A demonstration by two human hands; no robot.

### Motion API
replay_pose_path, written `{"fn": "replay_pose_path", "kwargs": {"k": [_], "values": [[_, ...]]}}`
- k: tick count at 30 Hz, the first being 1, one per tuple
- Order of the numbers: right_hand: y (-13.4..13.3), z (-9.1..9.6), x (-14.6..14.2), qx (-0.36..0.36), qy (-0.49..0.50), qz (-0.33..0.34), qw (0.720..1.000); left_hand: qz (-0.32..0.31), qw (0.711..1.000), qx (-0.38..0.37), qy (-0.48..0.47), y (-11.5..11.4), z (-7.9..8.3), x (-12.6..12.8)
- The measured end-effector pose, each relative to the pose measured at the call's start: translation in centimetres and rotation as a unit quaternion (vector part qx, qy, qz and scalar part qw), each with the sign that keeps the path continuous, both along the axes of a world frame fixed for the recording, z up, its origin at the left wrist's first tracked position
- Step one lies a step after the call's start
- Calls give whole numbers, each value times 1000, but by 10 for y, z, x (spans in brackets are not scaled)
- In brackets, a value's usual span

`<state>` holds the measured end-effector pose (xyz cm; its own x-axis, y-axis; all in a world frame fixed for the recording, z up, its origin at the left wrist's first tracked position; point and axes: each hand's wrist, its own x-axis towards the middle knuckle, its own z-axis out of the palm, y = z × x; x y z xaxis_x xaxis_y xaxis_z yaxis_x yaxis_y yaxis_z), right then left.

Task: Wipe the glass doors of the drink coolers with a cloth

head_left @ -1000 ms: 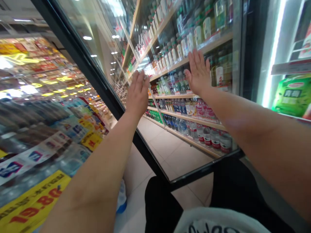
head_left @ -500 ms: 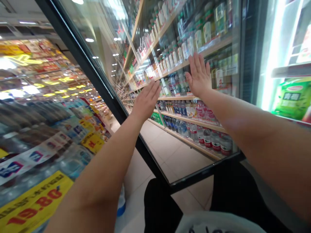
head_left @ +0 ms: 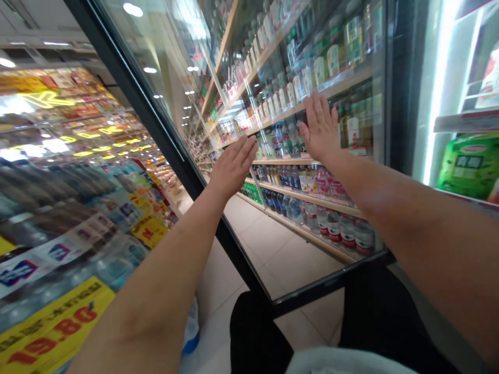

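Observation:
A glass door (head_left: 290, 254) with a dark frame (head_left: 171, 143) stands slanted in front of me, swung out from a lit cooler. My left hand (head_left: 233, 165) is stretched out near the frame's left side, fingers straight, over the glass. Farther right, my right hand (head_left: 320, 126) is raised with its palm toward the glass and its fingers extended. Neither hand holds anything. Whether the palms touch the pane I cannot tell for certain. Rows of drink bottles (head_left: 346, 231) on wooden shelves show in the glass behind both hands.
At the right, the lit cooler holds a green package (head_left: 468, 163) on a shelf. Stacked bottle packs (head_left: 113, 270) with a yellow price sign (head_left: 54, 327) stand on the left. Pale floor tiles (head_left: 218, 265) lie below, and my dark-clad legs (head_left: 253, 332) are close to the door's lower edge.
Both hands keep nearly the same pose against the door. The whole view has shifted very slightly, with the scene sitting a little lower now.

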<state>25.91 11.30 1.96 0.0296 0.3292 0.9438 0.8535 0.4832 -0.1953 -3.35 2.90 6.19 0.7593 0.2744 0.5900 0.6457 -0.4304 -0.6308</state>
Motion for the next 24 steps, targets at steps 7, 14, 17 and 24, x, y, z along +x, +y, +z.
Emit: {"fn": "replay_pose_path", "kwargs": {"k": [7, 14, 17, 24], "values": [[0, -1, 0, 4, 0, 5, 1000, 21, 990, 102, -92, 3, 20, -6], [-1, 0, 1, -6, -5, 2, 1000, 18, 999, -16, 27, -7, -4, 1], [1, -1, 0, 4, -1, -1, 1000, 29, 999, 23, -1, -7, 11, -5], [-3, 0, 0, -19, -6, -6, 1000, -17, 988, 57, -142, 8, 32, -17]]}}
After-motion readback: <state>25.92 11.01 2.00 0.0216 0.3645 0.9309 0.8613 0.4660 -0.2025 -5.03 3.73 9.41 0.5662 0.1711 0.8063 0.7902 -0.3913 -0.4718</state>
